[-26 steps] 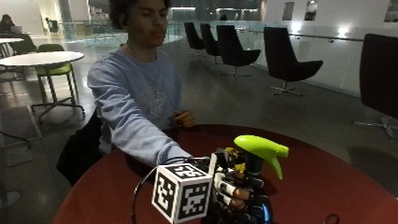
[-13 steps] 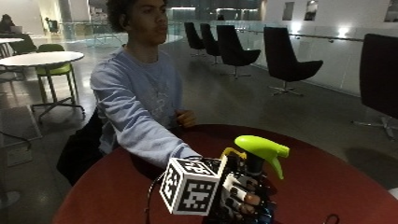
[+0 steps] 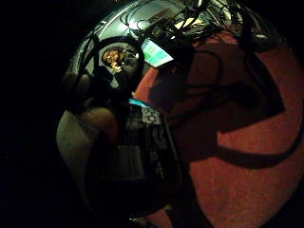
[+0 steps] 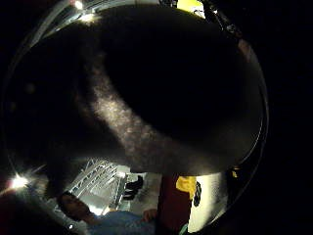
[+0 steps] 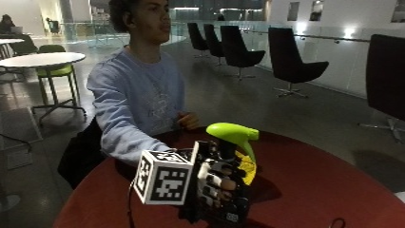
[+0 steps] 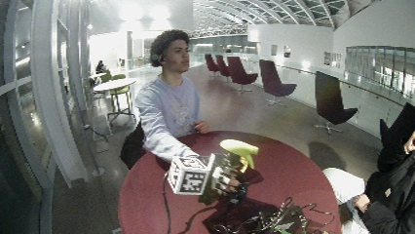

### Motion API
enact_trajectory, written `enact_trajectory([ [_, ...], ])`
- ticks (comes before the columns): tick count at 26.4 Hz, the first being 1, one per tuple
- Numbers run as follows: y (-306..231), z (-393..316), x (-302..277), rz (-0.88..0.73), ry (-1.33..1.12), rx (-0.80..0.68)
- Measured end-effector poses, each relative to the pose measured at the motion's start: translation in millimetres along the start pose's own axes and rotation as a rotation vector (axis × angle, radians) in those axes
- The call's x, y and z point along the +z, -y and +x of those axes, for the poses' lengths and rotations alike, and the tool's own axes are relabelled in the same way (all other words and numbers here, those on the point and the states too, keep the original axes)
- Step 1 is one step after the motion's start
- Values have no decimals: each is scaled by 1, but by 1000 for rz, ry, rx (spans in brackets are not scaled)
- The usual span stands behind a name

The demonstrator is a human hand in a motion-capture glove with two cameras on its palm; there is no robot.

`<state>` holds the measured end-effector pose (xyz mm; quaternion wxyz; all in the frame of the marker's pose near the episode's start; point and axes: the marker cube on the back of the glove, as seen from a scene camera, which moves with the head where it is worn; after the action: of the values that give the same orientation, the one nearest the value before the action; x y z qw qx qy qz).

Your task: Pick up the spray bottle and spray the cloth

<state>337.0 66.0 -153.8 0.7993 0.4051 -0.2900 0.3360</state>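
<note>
My gloved right hand (image 5: 218, 190) grips a spray bottle just above the round red table (image 5: 316, 190). The bottle's lime green spray head (image 5: 231, 133) stands upright above the fingers. In the wide outside view the same hand (image 6: 223, 183) holds the bottle's head (image 6: 238, 147) over the table's middle. The little finger side palm view shows the bottle's labelled body (image 3: 142, 142) close against the palm. A yellow cloth (image 5: 248, 167) peeks out behind the bottle, mostly hidden; it also shows as a yellow cloth patch (image 4: 186, 185) on the table. The bare left hand (image 5: 188, 121) rests at the table's far edge.
A tangle of cables and devices (image 6: 272, 222) lies on the near part of the table, with a lit screen (image 3: 154, 53) among them. Dark chairs (image 5: 291, 61) stand on the floor behind. The table's rim (image 6: 129, 195) curves close on the left.
The gloved hand has moved a little up and to the left with the spray bottle still held upright. The bare hand has stayed in place.
</note>
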Motion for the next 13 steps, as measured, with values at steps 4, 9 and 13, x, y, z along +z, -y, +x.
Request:
enact_trajectory([
  [4, -31, -6, -30, -23, 25, -29],
  [9, -65, -13, -54, -102, 17, -50],
  [13, -75, -24, -60, -207, -23, -61],
])
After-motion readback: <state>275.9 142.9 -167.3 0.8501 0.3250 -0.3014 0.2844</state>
